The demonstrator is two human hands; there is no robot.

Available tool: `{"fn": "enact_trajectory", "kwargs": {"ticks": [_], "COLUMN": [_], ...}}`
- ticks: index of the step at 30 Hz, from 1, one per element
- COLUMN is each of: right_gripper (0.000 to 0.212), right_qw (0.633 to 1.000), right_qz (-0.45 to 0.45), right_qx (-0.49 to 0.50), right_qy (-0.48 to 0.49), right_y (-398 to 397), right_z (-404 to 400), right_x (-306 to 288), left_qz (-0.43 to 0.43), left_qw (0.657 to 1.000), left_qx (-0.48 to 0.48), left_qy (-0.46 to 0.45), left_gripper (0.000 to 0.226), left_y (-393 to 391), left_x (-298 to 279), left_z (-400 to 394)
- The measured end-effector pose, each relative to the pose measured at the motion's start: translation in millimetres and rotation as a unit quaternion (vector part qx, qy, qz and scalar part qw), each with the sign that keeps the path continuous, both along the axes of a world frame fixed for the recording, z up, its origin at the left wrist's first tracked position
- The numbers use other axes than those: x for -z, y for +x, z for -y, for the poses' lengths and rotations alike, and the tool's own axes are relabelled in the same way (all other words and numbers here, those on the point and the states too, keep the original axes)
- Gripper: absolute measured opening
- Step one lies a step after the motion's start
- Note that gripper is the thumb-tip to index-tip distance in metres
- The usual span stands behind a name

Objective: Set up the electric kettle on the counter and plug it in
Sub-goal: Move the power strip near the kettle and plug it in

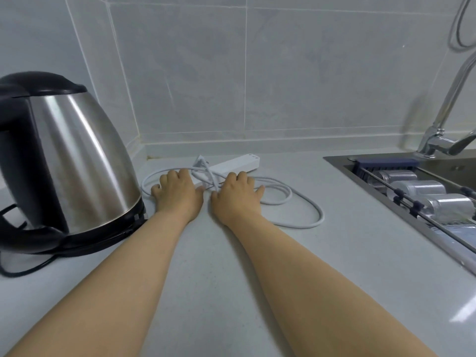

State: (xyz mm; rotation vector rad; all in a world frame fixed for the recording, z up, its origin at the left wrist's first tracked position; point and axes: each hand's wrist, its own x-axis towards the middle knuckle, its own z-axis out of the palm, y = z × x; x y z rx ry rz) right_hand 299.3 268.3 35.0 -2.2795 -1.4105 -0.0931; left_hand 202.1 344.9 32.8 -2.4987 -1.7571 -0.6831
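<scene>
A steel electric kettle [77,161] with a black lid and handle stands on its black base at the left of the grey counter [211,253]. Its black cord [23,269] trails off the base at the lower left. A white power strip [239,162] lies near the back wall, its white cable [304,202] looped on the counter to the right. My left hand [177,191] and my right hand [237,193] lie side by side over the near end of the strip and its cable, fingers curled down on them. Whether they grip is hidden.
A steel sink [340,161] sits at the right with a rack holding several metal cans [417,188]. A chrome faucet [443,140] rises behind it. Tiled walls close the back and left corner.
</scene>
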Motion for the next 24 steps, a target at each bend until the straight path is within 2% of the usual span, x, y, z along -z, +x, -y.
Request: {"fn": "enact_trajectory", "kwargs": {"ticks": [5, 8, 12, 16, 20, 24], "right_gripper": [0.020, 0.019, 0.026, 0.022, 0.023, 0.021], "right_qw": [0.996, 0.983, 0.931, 0.891, 0.886, 0.921], "right_qz": [0.047, 0.074, 0.128, 0.181, 0.142, -0.001], "right_qx": [-0.027, -0.014, 0.006, 0.020, -0.004, -0.039], "right_qy": [0.074, 0.167, 0.342, 0.416, 0.441, 0.387], "right_y": [3, 12, 37, 69, 84, 89], "right_z": [5, 17, 39, 77, 113, 138], "right_x": [-1, -5, -6, -16, -23, -30], "left_qz": [0.004, 0.000, 0.014, 0.021, 0.027, 0.010], "left_qw": [0.999, 0.995, 0.983, 0.958, 0.925, 0.901], "left_qx": [0.021, 0.039, 0.103, 0.201, 0.281, 0.317], "left_qy": [0.044, 0.092, 0.151, 0.204, 0.255, 0.297], "left_gripper": [0.054, 0.047, 0.041, 0.047, 0.053, 0.049], "left_y": [-4, -7, -17, -38, -55, -69], "left_x": [1, -1, 0, -1, 1, -1], "left_z": [16, 35, 62, 86, 105, 123]}}
